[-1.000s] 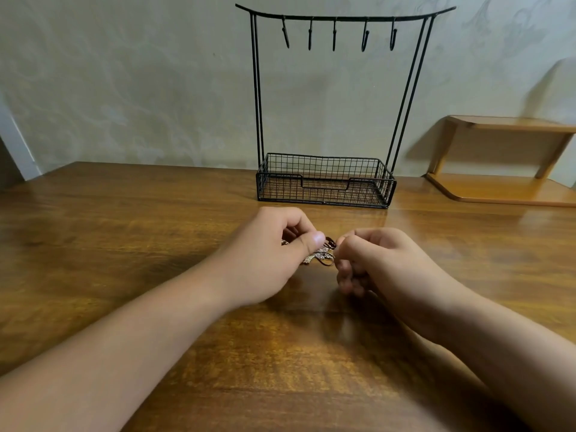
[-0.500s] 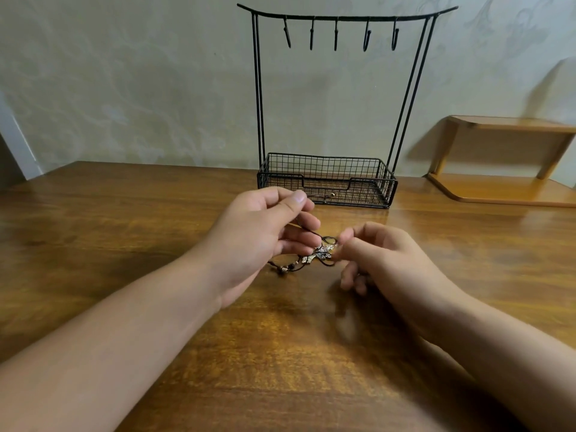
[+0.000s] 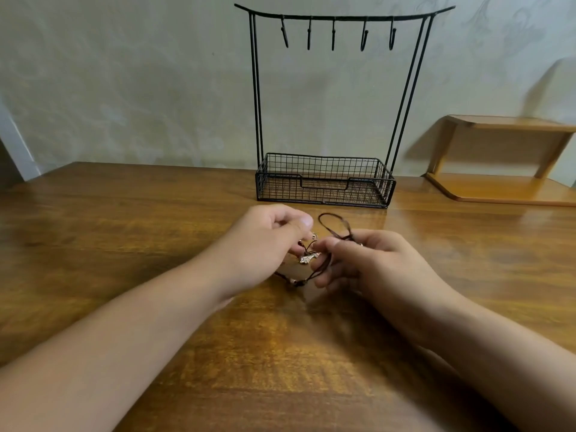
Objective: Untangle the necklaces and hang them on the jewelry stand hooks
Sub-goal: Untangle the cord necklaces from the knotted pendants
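A tangle of dark brown cord necklaces (image 3: 312, 262) with a small silvery pendant and beads lies between my hands, just above the wooden table (image 3: 124, 244). My left hand (image 3: 265, 241) pinches part of the cords with thumb and curled fingers. My right hand (image 3: 364, 260) pinches another part, and a cord loop rises above its fingers. The black wire jewelry stand (image 3: 325, 179) stands behind them against the wall, its several hooks (image 3: 333, 34) bare on the top bar.
A wooden corner shelf (image 3: 505, 188) sits on the table at the far right. The stand's wire basket holds nothing visible. A pale wall closes the back; the table's left corner ends near a door frame.
The hands have drawn slightly apart, pulling the cords out of the clump. A loop now stands above my right hand, and beaded cord hangs below the pendant.
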